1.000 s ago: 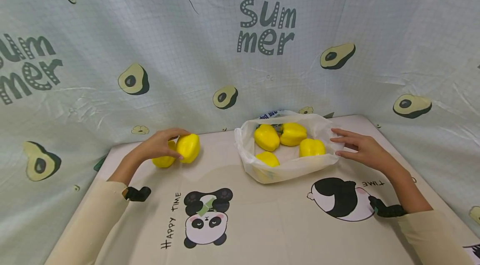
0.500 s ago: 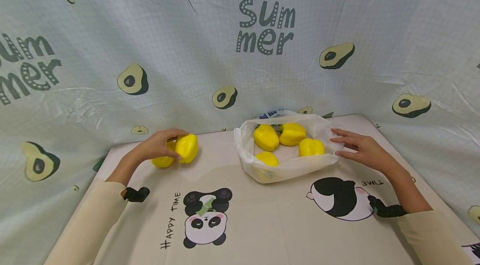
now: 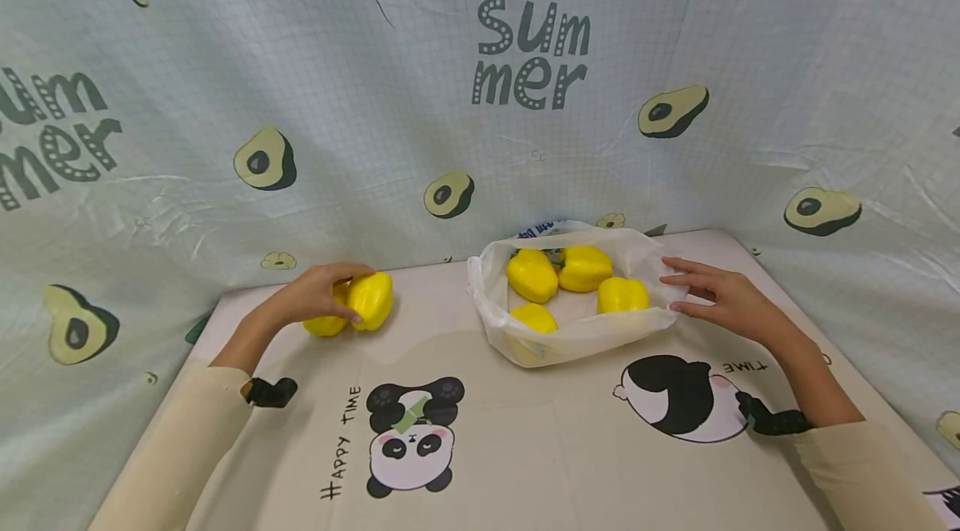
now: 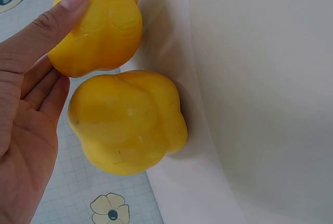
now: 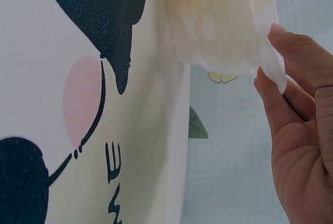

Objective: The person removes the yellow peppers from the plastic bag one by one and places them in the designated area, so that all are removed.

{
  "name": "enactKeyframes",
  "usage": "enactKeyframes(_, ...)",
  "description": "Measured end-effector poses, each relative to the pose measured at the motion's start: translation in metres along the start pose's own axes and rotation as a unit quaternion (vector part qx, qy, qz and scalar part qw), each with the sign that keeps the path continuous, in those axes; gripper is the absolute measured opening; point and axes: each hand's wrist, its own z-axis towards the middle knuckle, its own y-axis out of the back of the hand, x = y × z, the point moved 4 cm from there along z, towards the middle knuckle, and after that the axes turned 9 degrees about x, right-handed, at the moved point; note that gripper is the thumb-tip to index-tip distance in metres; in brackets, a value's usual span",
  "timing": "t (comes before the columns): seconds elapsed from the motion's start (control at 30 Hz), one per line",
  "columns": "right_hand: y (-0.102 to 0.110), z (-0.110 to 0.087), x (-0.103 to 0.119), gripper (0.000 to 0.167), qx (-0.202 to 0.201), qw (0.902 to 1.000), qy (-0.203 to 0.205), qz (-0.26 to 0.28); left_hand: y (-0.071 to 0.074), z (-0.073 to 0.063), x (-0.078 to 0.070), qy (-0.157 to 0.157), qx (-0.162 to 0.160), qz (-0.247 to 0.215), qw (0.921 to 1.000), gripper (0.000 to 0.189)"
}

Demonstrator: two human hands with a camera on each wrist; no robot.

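My left hand (image 3: pixel 324 291) holds a yellow bell pepper (image 3: pixel 371 300), with the thumb on one side and the fingers on the other. Close against it on the table is a second yellow bell pepper (image 4: pixel 127 122), partly hidden behind the hand in the head view. A white plastic bag (image 3: pixel 540 354) stands with its mouth spread wide, and several yellow bell peppers (image 3: pixel 533 276) lie inside. At the bag's right side, my right hand (image 3: pixel 727 300) holds the rim; in the right wrist view a thin fold of plastic (image 5: pixel 270 62) sits between thumb and fingers.
The table (image 3: pixel 525 464) wears a pale cover printed with a panda (image 3: pixel 411 439) and another black-and-white figure (image 3: pixel 678 399). Behind it hangs a light curtain (image 3: pixel 360 139) with avocado prints, close to the back of the bag.
My left hand and its pepper have shifted slightly left and down. The right hand and the bag have stayed in place.
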Motion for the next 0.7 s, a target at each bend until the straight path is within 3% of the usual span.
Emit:
enactKeyframes(0.37,-0.0008,-0.0012,-0.0016,0.043,-0.017,0.9998,0.012,0.003,-0.0067,0.0007,0.0004,0.015,-0.001,0.017,0.9997,0.076)
enactKeyframes(0.7,-0.0006,-0.0016,-0.002,0.044,-0.009,0.9999,0.001,0.008,-0.0079,0.0014,0.0006,0.019,-0.002,0.034,0.9992,0.078)
